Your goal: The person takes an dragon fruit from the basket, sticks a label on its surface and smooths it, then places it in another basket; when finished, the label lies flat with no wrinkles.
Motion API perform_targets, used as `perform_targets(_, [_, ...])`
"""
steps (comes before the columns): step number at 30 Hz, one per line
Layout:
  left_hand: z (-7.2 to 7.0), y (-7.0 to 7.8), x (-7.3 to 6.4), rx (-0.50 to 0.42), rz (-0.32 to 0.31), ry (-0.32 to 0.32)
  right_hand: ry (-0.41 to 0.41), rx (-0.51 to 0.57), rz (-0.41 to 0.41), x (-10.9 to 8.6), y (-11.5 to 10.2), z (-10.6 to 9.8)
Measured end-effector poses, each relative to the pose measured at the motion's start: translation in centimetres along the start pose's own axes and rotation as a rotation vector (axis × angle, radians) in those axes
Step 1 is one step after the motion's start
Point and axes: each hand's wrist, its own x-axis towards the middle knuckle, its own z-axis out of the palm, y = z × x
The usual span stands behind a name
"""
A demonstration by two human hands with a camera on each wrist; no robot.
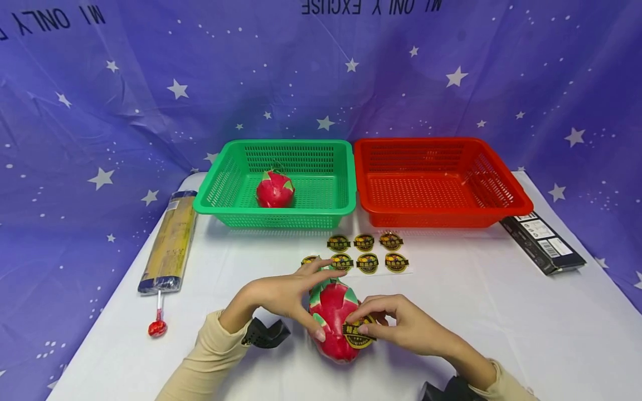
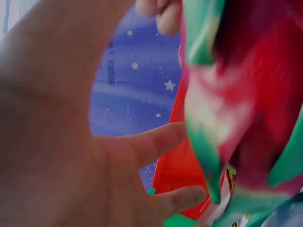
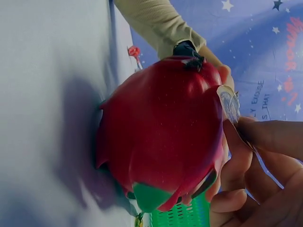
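Note:
A red dragon fruit (image 1: 333,317) with green-tipped scales lies on the white table in front of the person. The left hand (image 1: 296,298) holds it from the left, thumb on its near side and fingers reaching over its leafy far end. In the left wrist view two fingers (image 2: 156,144) stretch out beside the scales. Between thumb and fingers the right hand (image 1: 408,326) pinches a black-and-gold oval sticker (image 1: 359,332) at the fruit's right side. Seen from the right wrist, the sticker's pale back (image 3: 229,105) is tilted, one edge right at the red skin.
Behind the fruit lies a sheet of several matching stickers (image 1: 367,263). A green basket (image 1: 275,218) holding another dragon fruit (image 1: 275,190) stands beside a red basket (image 1: 446,218). At left are a yellow packet (image 1: 169,242) and a lollipop (image 1: 157,327); at right, a black box (image 1: 544,245).

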Motion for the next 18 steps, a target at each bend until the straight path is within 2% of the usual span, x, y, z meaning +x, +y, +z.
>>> perform_targets(6, [0.7, 0.9, 0.0, 0.064, -0.027, -0.036, 0.080, -0.070, -0.025, 0.1, -0.3, 0.7])
perform_targets(13, [1.0, 0.8, 0.2, 0.095, -0.022, -0.067, 0.194, -0.179, -0.086, 0.1, -0.3, 1.6])
perform_targets(18, [1.0, 0.8, 0.3, 0.119, -0.012, -0.068, 0.245, -0.238, -0.090, 0.2, -0.3, 1.9])
